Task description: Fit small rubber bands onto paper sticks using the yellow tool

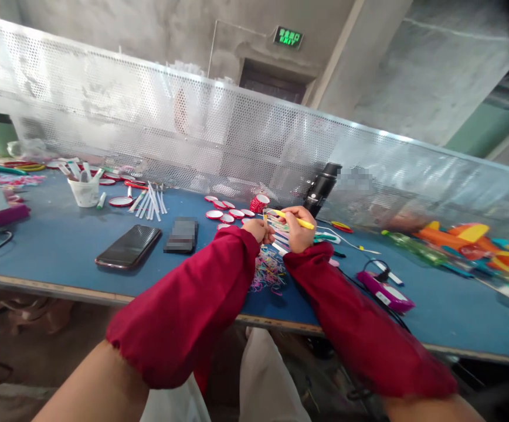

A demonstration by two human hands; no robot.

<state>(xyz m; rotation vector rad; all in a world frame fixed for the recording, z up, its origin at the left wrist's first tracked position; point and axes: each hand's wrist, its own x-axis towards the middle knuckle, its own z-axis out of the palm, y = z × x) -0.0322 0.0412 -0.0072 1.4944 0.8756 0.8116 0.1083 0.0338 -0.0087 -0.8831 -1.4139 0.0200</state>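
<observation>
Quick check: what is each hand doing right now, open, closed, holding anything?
Left hand: fingers curled shut; what they grip cannot be told.
Right hand: closed on a yellow stick.

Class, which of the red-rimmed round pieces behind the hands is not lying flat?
The red piece just behind the left hand: it stands tilted, showing its side wall; the other discs lie flat.
</observation>
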